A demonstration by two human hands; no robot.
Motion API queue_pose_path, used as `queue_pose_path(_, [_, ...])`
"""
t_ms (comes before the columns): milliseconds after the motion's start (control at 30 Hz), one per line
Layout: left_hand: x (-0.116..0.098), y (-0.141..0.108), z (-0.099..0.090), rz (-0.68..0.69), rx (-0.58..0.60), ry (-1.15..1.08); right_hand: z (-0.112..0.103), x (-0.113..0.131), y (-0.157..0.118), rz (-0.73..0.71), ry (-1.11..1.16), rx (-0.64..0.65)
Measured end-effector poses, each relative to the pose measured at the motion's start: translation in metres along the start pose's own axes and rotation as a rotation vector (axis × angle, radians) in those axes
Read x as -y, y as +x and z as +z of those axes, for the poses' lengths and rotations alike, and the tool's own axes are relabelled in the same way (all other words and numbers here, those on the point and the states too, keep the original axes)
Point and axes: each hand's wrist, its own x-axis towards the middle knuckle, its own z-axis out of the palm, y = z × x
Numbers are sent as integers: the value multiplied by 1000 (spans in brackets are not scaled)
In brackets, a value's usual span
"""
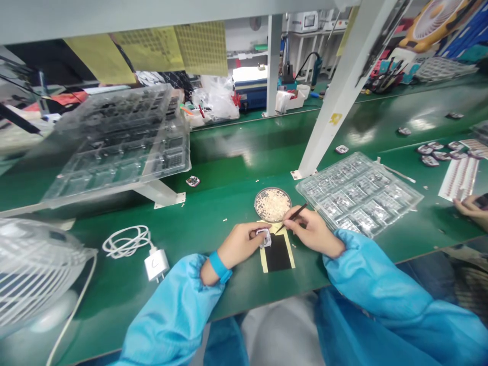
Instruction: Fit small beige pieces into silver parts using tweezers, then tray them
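Note:
My left hand (243, 243) pinches a small whitish square part (266, 237) over the upper left of a black pad (279, 252) edged with yellow tape. In my right hand (310, 230) is a pair of dark tweezers (297, 215), its tips pointing down and left near the tape at the pad's top. Whether the tips hold anything is too small to tell. Just beyond both hands stands a round dish (272, 205) filled with tiny pale and dark bits. The inner fingers of my left hand are partly hidden.
A clear compartment tray (360, 193) of parts lies to the right, stacked trays (125, 147) on a shelf at left. A white charger (156, 264) and a fan (38, 274) are at left. A metal post (328, 112) stands ahead; another person's hand (473, 209) is far right.

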Motion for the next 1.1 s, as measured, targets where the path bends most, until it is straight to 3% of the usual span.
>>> queue_pose_path(133, [1, 1, 1, -26, 2, 0, 2, 6, -3, -78, 73, -31])
queue_pose_path(267, [2, 3, 3, -24, -16, 20, 4, 13, -4, -275, -11, 6])
queue_pose_path(400, [2, 3, 4, -3, -34, 29, 6, 15, -3, -374, -43, 46])
queue_pose_path(833, [4, 3, 4, 15, -35, 12, 8, 15, -4, -364, -76, 47])
queue_pose_path(1100, [8, 2, -1, 25, 40, -8, 8, 15, -5, -301, -77, 54])
